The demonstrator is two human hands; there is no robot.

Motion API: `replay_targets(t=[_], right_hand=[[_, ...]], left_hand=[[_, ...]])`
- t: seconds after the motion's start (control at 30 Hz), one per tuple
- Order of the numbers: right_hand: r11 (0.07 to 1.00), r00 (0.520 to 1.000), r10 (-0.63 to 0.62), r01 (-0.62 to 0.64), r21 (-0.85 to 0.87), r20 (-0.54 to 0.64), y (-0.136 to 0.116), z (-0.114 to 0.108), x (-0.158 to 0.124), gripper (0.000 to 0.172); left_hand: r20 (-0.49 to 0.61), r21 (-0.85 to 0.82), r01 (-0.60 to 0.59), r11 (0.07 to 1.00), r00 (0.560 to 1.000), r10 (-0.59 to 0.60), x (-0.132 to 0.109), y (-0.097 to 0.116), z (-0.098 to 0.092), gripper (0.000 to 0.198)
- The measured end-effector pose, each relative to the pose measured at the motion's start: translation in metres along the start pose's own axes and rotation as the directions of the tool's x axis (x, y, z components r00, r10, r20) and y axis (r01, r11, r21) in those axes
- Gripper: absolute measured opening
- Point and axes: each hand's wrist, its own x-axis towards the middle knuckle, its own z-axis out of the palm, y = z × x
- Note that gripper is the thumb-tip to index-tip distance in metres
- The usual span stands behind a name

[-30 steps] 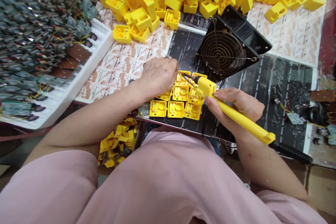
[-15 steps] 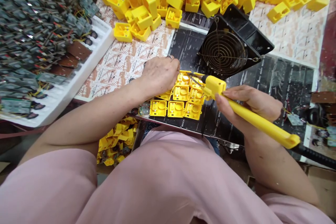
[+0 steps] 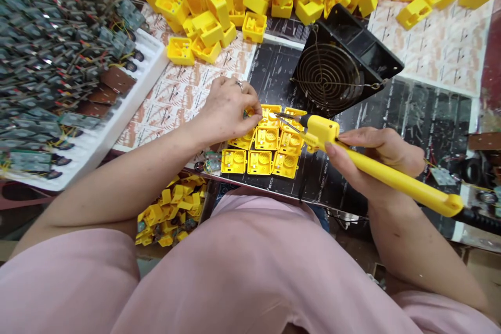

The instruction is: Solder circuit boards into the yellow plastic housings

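Observation:
My right hand [image 3: 376, 159] is wrapped around a yellow soldering iron [image 3: 364, 162], its metal tip pointing left over small open yellow cases [image 3: 267, 138] set in rows on the black mat. The tip is over a case in the far row [image 3: 270, 116]; whether it touches is too small to tell. My left hand [image 3: 233, 107], a ring on one finger, is at the left edge of that row. Its fingers are curled with thumb and fingertips together; what they hold, if anything, is mostly hidden. A small circuit board [image 3: 213, 162] lies left of the near row.
A black fan with a wire grille [image 3: 332, 75] stands behind the cases. Yellow housings [image 3: 219, 5] are heaped along the back. A white foam tray [image 3: 152, 70] packed with circuit boards is at left. More yellow parts [image 3: 176, 211] lie below the table edge.
My left hand has shifted slightly left, its thumb and fingertips now showing at the far row. The soldering iron's tip is now over the far-row case; the view has shifted a little.

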Motion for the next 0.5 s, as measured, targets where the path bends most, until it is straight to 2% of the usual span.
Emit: replay_targets(t=[0.1,0.2,0.33,0.5], right_hand=[[1.000,0.996,0.014,-0.015,0.004,0.093,-0.003,-0.004,0.005,0.024],[0.999,0.984,-0.036,0.038,-0.007,0.176,-0.003,-0.008,0.009,0.029],[0.995,0.982,-0.089,0.081,0.054,0.168,0.003,-0.006,0.011,0.019],[0.982,0.967,-0.171,0.152,0.111,0.188,0.009,0.000,0.019,0.019]], left_hand=[[0.056,0.034,0.036,0.999,0.998,-0.038,0.002,0.007,-0.004,0.021],[0.115,0.068,0.041,0.997,0.992,-0.048,0.009,0.014,-0.008,0.020],[0.214,0.141,0.038,0.989,0.974,-0.068,0.017,0.021,-0.015,0.020],[0.263,0.164,-0.006,0.986,0.964,-0.038,0.022,0.023,-0.020,0.019]])
